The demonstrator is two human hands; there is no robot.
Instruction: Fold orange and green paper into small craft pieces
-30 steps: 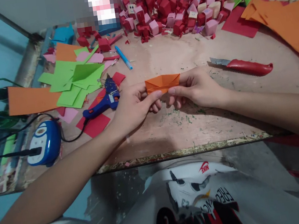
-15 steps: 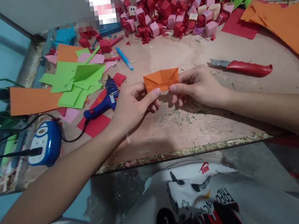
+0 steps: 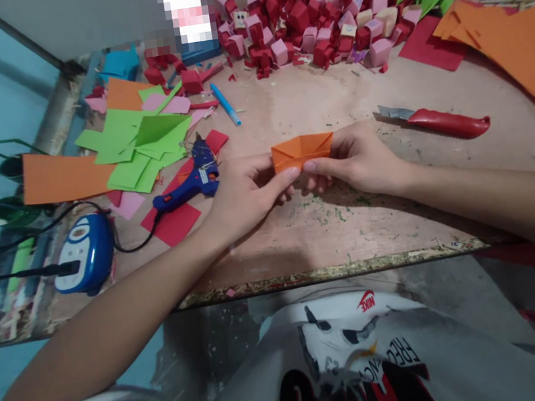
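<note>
A small folded piece of orange paper (image 3: 302,148) is held just above the table, its creases fanning out from the lower middle. My left hand (image 3: 249,190) pinches its left part, thumb on the near face and fingers behind. On the other side, my right hand (image 3: 361,157) grips the right part the same way, and the two thumb tips almost meet at the lower edge. The fingers behind the paper are partly hidden. A blue glue gun (image 3: 191,179) lies close by my left hand. To the right of my right hand rests a red-handled knife (image 3: 448,122).
Red and pink folded paper pieces (image 3: 299,20) are heaped at the back. Green paper sheets (image 3: 139,139) lie left, orange sheets (image 3: 520,52) right. A blue-and-white power socket (image 3: 86,252) with cables stands at left. A blue pen (image 3: 225,104) lies mid-table.
The orange paper and both hands have shifted slightly to the right and nearer to me. My thumbs have come closer together along the paper's lower edge.
</note>
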